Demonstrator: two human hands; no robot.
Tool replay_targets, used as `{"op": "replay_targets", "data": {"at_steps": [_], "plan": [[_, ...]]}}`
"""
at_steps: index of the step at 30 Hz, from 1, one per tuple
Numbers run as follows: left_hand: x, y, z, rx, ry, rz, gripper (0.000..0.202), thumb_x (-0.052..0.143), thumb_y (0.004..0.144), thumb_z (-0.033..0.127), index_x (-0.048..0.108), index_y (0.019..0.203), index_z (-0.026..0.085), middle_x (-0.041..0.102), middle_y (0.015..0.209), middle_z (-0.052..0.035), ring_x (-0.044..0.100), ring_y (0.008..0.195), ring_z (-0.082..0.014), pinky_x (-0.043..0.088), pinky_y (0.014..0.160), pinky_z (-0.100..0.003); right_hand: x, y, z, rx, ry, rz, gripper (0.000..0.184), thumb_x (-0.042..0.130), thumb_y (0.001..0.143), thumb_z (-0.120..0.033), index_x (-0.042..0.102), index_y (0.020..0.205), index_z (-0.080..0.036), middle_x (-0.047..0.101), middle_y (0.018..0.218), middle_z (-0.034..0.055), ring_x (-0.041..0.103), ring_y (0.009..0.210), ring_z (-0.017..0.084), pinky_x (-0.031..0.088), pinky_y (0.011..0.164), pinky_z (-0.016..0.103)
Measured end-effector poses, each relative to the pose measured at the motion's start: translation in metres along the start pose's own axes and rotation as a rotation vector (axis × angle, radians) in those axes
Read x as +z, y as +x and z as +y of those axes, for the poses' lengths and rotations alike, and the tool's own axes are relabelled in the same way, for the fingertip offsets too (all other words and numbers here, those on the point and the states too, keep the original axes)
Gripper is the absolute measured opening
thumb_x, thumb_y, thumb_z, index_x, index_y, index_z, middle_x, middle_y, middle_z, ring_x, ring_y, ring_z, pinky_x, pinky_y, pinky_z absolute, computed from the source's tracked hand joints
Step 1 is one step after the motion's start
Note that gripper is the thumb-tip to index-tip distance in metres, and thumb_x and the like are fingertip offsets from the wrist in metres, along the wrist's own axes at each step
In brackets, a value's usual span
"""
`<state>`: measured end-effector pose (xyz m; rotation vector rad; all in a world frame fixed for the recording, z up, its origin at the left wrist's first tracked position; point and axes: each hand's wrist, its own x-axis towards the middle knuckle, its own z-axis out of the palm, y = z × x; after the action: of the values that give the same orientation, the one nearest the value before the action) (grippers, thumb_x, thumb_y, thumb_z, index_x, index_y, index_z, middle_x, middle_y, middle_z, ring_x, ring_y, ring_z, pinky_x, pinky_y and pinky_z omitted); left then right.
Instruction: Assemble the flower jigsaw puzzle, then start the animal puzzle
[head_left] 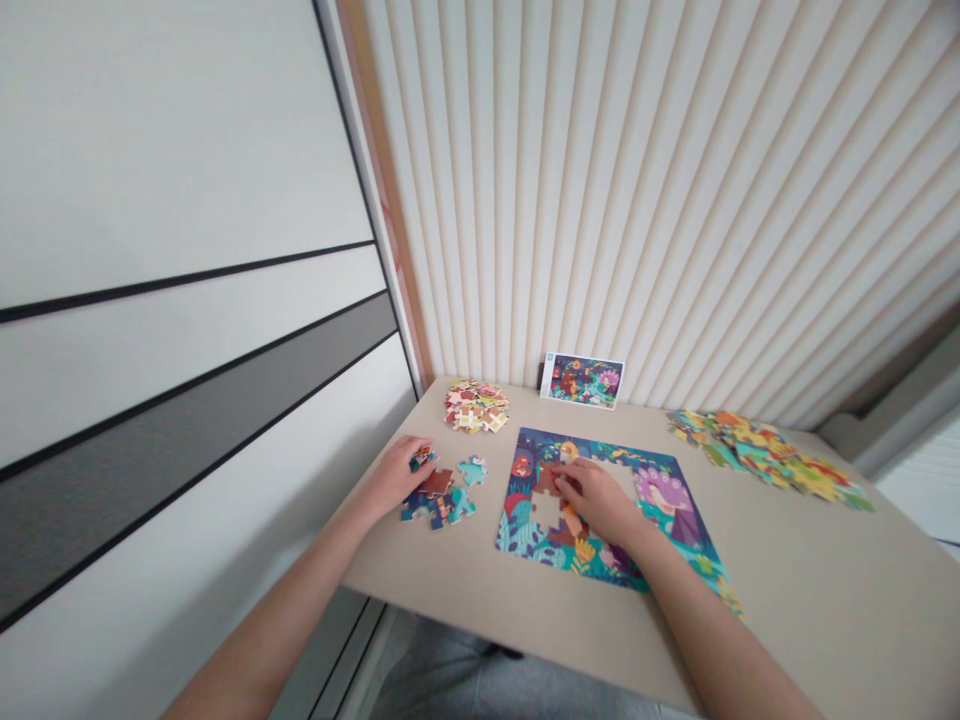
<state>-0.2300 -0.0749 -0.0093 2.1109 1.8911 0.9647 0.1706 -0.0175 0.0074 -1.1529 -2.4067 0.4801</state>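
A partly filled jigsaw puzzle point(525, 540) lies flat on the table, with gaps in its middle and upper part where the table colour shows. My right hand point(600, 497) rests over it, thumb and fingers closed on a brown puzzle piece point(547, 480) in the left half. To the left, my left hand point(397, 472) pinches a small dark puzzle piece with orange on it point(422, 455). Below those fingers is a loose group of blue, teal and brown pieces point(459, 505). My left palm hides part of this group's edge.
A picture card point(583, 381) of the puzzle stands at the back against the ribbed wall panel point(555, 200). One pile of pink and cream pieces point(476, 407) sits back left. Yellow, green and orange pieces point(765, 455) spread at right. A white cabinet point(225, 420) borders the table's left side.
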Motion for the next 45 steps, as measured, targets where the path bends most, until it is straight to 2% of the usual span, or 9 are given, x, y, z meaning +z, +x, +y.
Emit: {"op": "replay_targets", "data": {"at_steps": [6, 12, 16, 21, 29, 35, 39, 42, 45], "plan": [[-0.007, -0.007, 0.01, 0.075, -0.022, -0.107, 0.043, 0.056, 0.095, 0.048, 0.065, 0.128, 0.023, 0.063, 0.128, -0.0109, 0.058, 0.123, -0.0277, 0.044, 0.111, -0.046, -0.003, 0.0, -0.002, -0.003, 0.0, 0.001, 0.032, 0.048, 0.099, -0.029, 0.075, 0.115, -0.023, 0.071, 0.102, 0.0079, 0.065, 0.093, 0.02, 0.046, 0.088, 0.029], [-0.016, -0.021, 0.007, 0.125, -0.021, -0.299, 0.05, 0.066, 0.089, 0.054, 0.066, 0.131, 0.029, 0.043, 0.154, -0.0097, 0.044, 0.141, -0.0333, 0.037, 0.118, -0.048, -0.007, 0.001, 0.002, 0.07, -0.009, 0.09, 0.032, 0.046, 0.1, -0.03, 0.074, 0.114, -0.023, 0.074, 0.108, 0.008, 0.068, 0.098, 0.021, 0.046, 0.088, 0.029], [-0.013, -0.02, 0.006, 0.1, -0.009, -0.308, 0.05, 0.065, 0.09, 0.054, 0.065, 0.132, 0.028, 0.039, 0.156, -0.0105, 0.042, 0.143, -0.0333, 0.035, 0.119, -0.048, -0.008, 0.002, 0.01, 0.141, -0.056, 0.185, 0.033, 0.045, 0.1, -0.03, 0.074, 0.113, -0.022, 0.075, 0.11, 0.0086, 0.069, 0.098, 0.023, 0.046, 0.086, 0.029], [-0.014, -0.015, 0.007, 0.099, 0.036, -0.316, 0.052, 0.067, 0.087, 0.056, 0.067, 0.129, 0.025, 0.03, 0.162, -0.0112, 0.039, 0.145, -0.0351, 0.033, 0.12, -0.048, -0.005, 0.002, 0.014, 0.135, -0.088, 0.179, 0.032, 0.045, 0.1, -0.031, 0.075, 0.108, -0.023, 0.076, 0.108, 0.0077, 0.07, 0.097, 0.023, 0.046, 0.083, 0.028], [-0.01, -0.017, 0.026, 0.071, -0.011, -0.308, 0.041, 0.071, 0.084, 0.055, 0.071, 0.11, 0.024, 0.036, 0.158, -0.0105, 0.043, 0.143, -0.0338, 0.036, 0.118, -0.048, -0.003, 0.001, 0.012, 0.103, -0.091, 0.18, 0.03, 0.046, 0.1, -0.028, 0.074, 0.11, -0.024, 0.076, 0.108, 0.0071, 0.07, 0.098, 0.021, 0.046, 0.085, 0.027], [-0.002, -0.022, 0.041, 0.173, 0.093, -0.212, 0.034, 0.075, 0.082, 0.049, 0.069, 0.104, 0.024, 0.033, 0.161, -0.0102, 0.03, 0.149, -0.0349, 0.014, 0.125, -0.058, -0.003, 0.002, 0.012, 0.102, -0.08, 0.17, 0.029, 0.047, 0.099, -0.028, 0.075, 0.108, -0.024, 0.075, 0.109, 0.0076, 0.069, 0.097, 0.022, 0.047, 0.084, 0.028], [0.002, -0.021, 0.054, 0.233, 0.071, -0.186, 0.032, 0.075, 0.083, 0.042, 0.065, 0.108, 0.025, 0.047, 0.151, -0.0092, 0.044, 0.139, -0.0315, 0.033, 0.119, -0.052, -0.006, 0.001, 0.007, 0.099, -0.037, 0.151, 0.03, 0.046, 0.099, -0.027, 0.074, 0.109, -0.023, 0.075, 0.109, 0.0085, 0.069, 0.098, 0.022, 0.047, 0.087, 0.03], [0.007, -0.018, 0.063, 0.262, 0.01, -0.171, 0.027, 0.07, 0.088, 0.037, 0.063, 0.111, 0.026, 0.061, 0.13, -0.0072, 0.058, 0.122, -0.0263, 0.046, 0.107, -0.044, -0.009, 0.0, 0.001, 0.089, 0.019, 0.141, 0.03, 0.047, 0.099, -0.027, 0.074, 0.11, -0.022, 0.074, 0.108, 0.0082, 0.068, 0.098, 0.022, 0.048, 0.088, 0.031], [0.013, -0.012, 0.073, 0.248, -0.058, -0.119, 0.009, 0.059, 0.095, 0.032, 0.062, 0.097, 0.024, 0.066, 0.105, -0.0041, 0.064, 0.103, -0.0215, 0.05, 0.094, -0.037, -0.01, 0.001, -0.004, 0.051, 0.098, 0.138, 0.03, 0.047, 0.099, -0.028, 0.074, 0.11, -0.022, 0.075, 0.107, 0.0077, 0.068, 0.098, 0.022, 0.048, 0.09, 0.032]]}}
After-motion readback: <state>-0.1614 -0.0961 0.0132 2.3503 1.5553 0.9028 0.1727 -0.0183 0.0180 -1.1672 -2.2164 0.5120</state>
